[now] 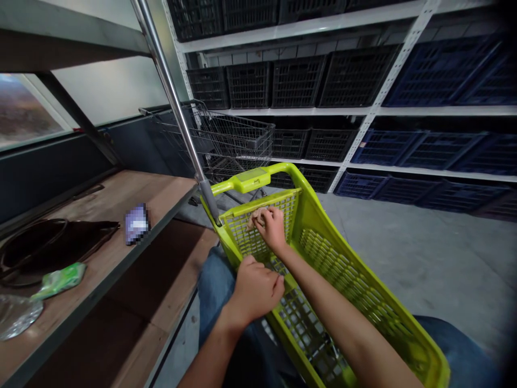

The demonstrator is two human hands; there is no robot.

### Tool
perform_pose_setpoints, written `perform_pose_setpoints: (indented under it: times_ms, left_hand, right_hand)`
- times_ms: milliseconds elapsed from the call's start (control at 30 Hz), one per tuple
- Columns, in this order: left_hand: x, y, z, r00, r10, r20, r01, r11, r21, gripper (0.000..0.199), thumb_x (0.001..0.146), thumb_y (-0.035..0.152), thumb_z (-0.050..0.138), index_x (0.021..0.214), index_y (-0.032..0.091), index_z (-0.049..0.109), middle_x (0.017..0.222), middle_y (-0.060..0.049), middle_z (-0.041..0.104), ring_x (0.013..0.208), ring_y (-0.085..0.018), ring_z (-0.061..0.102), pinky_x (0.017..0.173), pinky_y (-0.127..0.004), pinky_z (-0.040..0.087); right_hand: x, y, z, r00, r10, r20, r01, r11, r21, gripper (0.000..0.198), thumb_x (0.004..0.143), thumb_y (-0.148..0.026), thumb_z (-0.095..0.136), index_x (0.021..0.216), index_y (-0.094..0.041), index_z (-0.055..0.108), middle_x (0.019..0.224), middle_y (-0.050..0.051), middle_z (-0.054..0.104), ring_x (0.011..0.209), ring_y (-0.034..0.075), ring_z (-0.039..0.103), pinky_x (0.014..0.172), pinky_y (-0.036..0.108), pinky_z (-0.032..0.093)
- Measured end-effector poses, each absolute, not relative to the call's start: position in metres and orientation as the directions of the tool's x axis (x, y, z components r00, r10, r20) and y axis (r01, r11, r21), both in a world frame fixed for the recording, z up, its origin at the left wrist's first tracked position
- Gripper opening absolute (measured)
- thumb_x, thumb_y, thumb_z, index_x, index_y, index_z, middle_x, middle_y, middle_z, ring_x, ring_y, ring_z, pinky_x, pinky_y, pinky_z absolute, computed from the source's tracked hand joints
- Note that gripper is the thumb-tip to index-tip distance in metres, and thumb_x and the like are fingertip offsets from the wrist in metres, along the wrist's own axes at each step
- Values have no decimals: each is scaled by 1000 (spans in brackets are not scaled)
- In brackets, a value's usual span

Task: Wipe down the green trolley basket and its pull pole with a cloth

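Note:
A lime-green plastic shopping cart [347, 258] stands between my knees, its handle bar at the far end. My left hand [258, 288] is closed over the near side rim of the basket. Inside, my right hand [272, 229] pinches a crumpled beige cloth [255, 216] and presses it against the upper part of the slotted end panel [293, 207]. Part of the cloth is hidden by the fingers. A metal pole [173, 97] with a grey lower end rises from the cart's corner beside the handle.
On the left, a wooden shelf [161, 188] bears a blurred-out phone-like item [136, 223], a green packet [62, 280], clear plastic [18, 315] and a dark coiled cable [32, 253]. Behind stands a wire shopping cart [238, 134]. White racks hold black crates [299, 81] and blue crates [440, 148].

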State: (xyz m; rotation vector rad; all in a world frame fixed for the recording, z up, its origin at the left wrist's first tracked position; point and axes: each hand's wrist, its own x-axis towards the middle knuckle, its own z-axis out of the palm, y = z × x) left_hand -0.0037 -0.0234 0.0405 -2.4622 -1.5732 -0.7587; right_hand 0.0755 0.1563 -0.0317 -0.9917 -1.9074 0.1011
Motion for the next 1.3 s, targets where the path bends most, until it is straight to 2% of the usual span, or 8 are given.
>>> perform_pose_setpoints:
  times_ms: [267, 467, 600, 800, 867, 1000, 1133, 1300]
  left_hand:
    - [-4, -24, 40, 329, 823, 463, 876, -450, 176, 31, 89, 25, 56, 59, 21, 65, 56, -1, 67, 56, -14, 58, 70, -38, 30]
    - [-4, -24, 39, 329, 811, 485, 876, -454, 165, 30, 87, 25, 57, 58, 21, 64, 56, 0, 67, 56, -14, 57, 69, -38, 30]
    - [-3, -23, 34, 331, 806, 492, 870, -462, 172, 30, 88, 26, 56, 59, 20, 64, 57, 0, 66, 57, -14, 58, 69, -39, 30]
    - [-21, -20, 45, 481, 740, 470, 780, -606, 154, 25, 93, 29, 55, 72, 21, 65, 69, 1, 69, 73, -16, 61, 75, -38, 39]
    - [-37, -17, 55, 548, 696, 464, 738, -663, 123, 21, 96, 30, 54, 83, 22, 68, 79, 0, 71, 85, -17, 63, 86, -37, 43]
    - [-76, -8, 76, 442, 745, 500, 835, -545, 74, 16, 97, 32, 56, 98, 25, 69, 108, -2, 73, 114, -21, 61, 116, -50, 30]
    - [-105, 3, 84, 417, 729, 543, 851, -523, 49, 14, 95, 31, 58, 97, 23, 70, 108, -3, 73, 114, -22, 62, 113, -48, 37]
    - [-118, 11, 79, 438, 701, 563, 829, -557, 48, 12, 94, 28, 59, 95, 21, 68, 102, -5, 73, 107, -21, 64, 108, -44, 45]
  right_hand:
    - [83, 158, -67, -400, 649, 647, 581, 726, -368, 25, 86, -9, 51, 102, -22, 65, 109, 10, 55, 101, 25, 45, 91, 38, 41]
    - [114, 119, -160, -666, 676, 316, 621, 737, -266, 15, 91, -17, 57, 104, -20, 66, 112, 10, 59, 106, 24, 47, 90, 34, 43]
    - [132, 106, -190, -690, 701, 179, 665, 712, -224, 10, 93, -20, 58, 98, -20, 67, 108, 9, 61, 102, 22, 50, 87, 32, 42]
    - [115, 119, -140, -654, 666, 359, 600, 746, -290, 15, 93, -20, 56, 104, -21, 66, 107, 7, 60, 98, 21, 50, 85, 30, 42]
    - [103, 128, -111, -621, 631, 465, 552, 774, -312, 18, 93, -22, 56, 108, -21, 66, 111, 9, 60, 101, 22, 49, 85, 31, 43]
    - [80, 148, -50, -524, 574, 630, 501, 805, -317, 22, 96, -25, 52, 112, -22, 66, 112, 10, 59, 102, 23, 49, 88, 34, 44]
    - [61, 159, -16, -411, 533, 740, 492, 813, -312, 25, 97, -26, 48, 114, -21, 66, 115, 10, 57, 105, 24, 48, 92, 37, 43]
    - [53, 148, -40, -425, 481, 767, 501, 831, -243, 33, 92, -29, 57, 122, -17, 62, 119, 15, 54, 111, 28, 47, 97, 43, 43]
